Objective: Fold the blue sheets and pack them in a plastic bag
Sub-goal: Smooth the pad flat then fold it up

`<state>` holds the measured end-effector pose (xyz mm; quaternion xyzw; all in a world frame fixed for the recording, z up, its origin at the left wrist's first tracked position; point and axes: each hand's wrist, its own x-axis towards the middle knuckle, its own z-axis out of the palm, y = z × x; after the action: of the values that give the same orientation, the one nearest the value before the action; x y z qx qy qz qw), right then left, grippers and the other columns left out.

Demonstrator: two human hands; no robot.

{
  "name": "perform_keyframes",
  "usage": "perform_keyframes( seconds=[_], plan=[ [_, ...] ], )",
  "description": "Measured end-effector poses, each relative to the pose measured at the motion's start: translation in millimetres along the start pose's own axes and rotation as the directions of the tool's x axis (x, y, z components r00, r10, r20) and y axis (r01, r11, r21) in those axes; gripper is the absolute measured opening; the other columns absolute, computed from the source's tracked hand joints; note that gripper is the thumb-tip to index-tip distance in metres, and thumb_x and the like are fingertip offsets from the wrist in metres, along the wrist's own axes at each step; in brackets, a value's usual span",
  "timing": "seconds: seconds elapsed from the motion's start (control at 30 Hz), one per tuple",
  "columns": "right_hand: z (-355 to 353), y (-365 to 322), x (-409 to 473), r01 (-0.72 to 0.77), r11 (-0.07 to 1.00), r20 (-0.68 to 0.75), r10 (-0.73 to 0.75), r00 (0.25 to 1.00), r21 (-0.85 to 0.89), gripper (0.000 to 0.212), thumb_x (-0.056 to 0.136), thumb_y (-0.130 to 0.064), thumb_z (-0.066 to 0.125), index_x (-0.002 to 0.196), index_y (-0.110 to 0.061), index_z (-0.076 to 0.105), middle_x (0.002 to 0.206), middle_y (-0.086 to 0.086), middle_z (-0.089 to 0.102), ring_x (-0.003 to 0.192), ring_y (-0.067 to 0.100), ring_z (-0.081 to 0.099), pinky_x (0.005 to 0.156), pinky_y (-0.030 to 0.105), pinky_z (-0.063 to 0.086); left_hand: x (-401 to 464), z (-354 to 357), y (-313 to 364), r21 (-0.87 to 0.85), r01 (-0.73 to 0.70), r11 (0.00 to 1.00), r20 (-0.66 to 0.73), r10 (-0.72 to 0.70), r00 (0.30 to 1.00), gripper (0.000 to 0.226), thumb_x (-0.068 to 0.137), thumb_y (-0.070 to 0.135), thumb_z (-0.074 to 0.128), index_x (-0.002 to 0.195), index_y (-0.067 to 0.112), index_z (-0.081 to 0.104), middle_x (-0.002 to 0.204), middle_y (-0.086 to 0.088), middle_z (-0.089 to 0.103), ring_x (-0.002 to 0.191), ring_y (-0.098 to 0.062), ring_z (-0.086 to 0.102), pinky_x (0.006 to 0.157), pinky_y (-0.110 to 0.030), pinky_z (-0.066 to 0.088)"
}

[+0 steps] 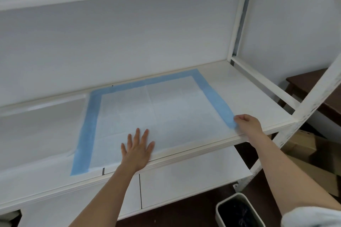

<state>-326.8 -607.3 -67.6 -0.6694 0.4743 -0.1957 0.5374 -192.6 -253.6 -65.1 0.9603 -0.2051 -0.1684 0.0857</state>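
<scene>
A blue-bordered sheet [156,112] with a pale quilted middle lies spread flat on the white shelf [249,97]. My left hand [137,150] rests flat on the sheet's near edge, fingers spread, palm down. At the sheet's near right corner, my right hand [248,122] pinches the blue border between thumb and fingers. More pale, translucent material [40,125] lies on the shelf to the left of the sheet; I cannot tell what it is.
The shelf belongs to a white metal rack with an upright post [313,105] at the right and a lower shelf [184,177] below. A white bin with a dark liner [238,212] stands on the floor. Cardboard boxes [310,153] and a dark wooden table [311,83] sit to the right.
</scene>
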Motion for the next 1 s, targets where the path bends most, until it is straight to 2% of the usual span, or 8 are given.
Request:
perform_keyframes(
  seconds=[0.1,0.2,0.33,0.47,0.63,0.7,0.83,1.0],
  plan=[
    [-5,-7,-5,-0.026,0.994,0.058,0.019,0.998,0.109,0.007,0.086,-0.018,0.063,0.081,-0.016,0.068,0.08,-0.001,0.063,0.075,0.016,0.054,0.065,0.024,0.042,0,7,-1,0.065,0.018,0.998,0.079,-0.023,0.997,0.061,0.096,0.059,0.012,0.148,0.04,-0.014,0.156,0.008,-0.025,0.144,-0.025,-0.023,0.117,-0.049,-0.01],
    [-12,-11,-8,-0.071,0.976,0.154,0.039,0.987,0.206,0.007,0.087,-0.017,0.063,0.088,-0.019,0.07,0.086,-0.005,0.066,0.075,0.012,0.056,0.068,0.024,0.043,1,6,-2,0.083,0.012,0.996,0.104,-0.021,0.994,0.061,0.096,0.06,0.01,0.147,0.04,-0.018,0.155,0.008,-0.029,0.143,-0.024,-0.025,0.116,-0.049,-0.011],
    [-15,-9,2,-0.107,0.978,0.199,0.07,0.977,0.182,0.018,0.088,-0.02,0.062,0.104,-0.016,0.069,0.099,-0.001,0.065,0.081,0.014,0.056,0.072,0.026,0.043,-1,5,0,0.087,0.007,0.996,0.12,-0.018,0.993,0.061,0.096,0.06,0.01,0.146,0.04,-0.019,0.154,0.008,-0.031,0.143,-0.024,-0.027,0.116,-0.049,-0.011],
    [-11,-11,12,-0.147,0.986,0.196,0.129,0.972,0.08,0.026,0.085,-0.019,0.067,0.107,-0.005,0.068,0.103,0.011,0.067,0.088,0.024,0.06,0.078,0.031,0.046,-1,3,1,0.088,0.006,0.996,0.129,-0.018,0.992,0.061,0.096,0.059,0.01,0.146,0.04,-0.02,0.153,0.008,-0.031,0.142,-0.023,-0.028,0.116,-0.049,-0.011],
    [-7,-19,17,-0.174,0.972,0.198,0.142,0.97,0.156,0.007,0.084,-0.01,0.069,0.088,-0.006,0.065,0.102,0.011,0.062,0.092,0.024,0.057,0.082,0.032,0.044,-1,2,1,0.09,0.009,0.996,0.121,-0.02,0.992,0.062,0.096,0.06,0.01,0.146,0.039,-0.019,0.154,0.008,-0.031,0.142,-0.023,-0.027,0.116,-0.049,-0.011],
    [-8,-20,18,-0.186,0.969,0.209,0.15,0.966,0.163,0.008,0.082,-0.01,0.072,0.08,-0.009,0.064,0.1,0.011,0.063,0.092,0.025,0.058,0.086,0.035,0.047,-1,2,2,0.085,0.01,0.996,0.114,-0.02,0.993,0.062,0.096,0.06,0.011,0.147,0.04,-0.017,0.154,0.008,-0.029,0.143,-0.023,-0.026,0.116,-0.048,-0.011],
    [-11,-20,16,-0.212,0.958,0.231,0.166,0.959,0.193,0.009,0.079,-0.014,0.075,0.082,-0.01,0.068,0.099,0.011,0.064,0.092,0.027,0.06,0.092,0.04,0.049,-1,3,1,0.079,0.013,0.997,0.125,-0.023,0.992,0.062,0.096,0.06,0.011,0.147,0.04,-0.017,0.154,0.009,-0.029,0.143,-0.023,-0.026,0.116,-0.049,-0.011],
    [-15,-17,12,-0.209,0.948,0.296,0.133,0.946,0.241,0.006,0.084,-0.017,0.069,0.083,-0.012,0.066,0.099,0.013,0.063,0.09,0.026,0.057,0.082,0.039,0.051,0,3,1,0.08,0.014,0.997,0.14,-0.025,0.99,0.063,0.096,0.06,0.012,0.147,0.04,-0.018,0.153,0.009,-0.031,0.142,-0.022,-0.028,0.116,-0.049,-0.012]
  ],
)
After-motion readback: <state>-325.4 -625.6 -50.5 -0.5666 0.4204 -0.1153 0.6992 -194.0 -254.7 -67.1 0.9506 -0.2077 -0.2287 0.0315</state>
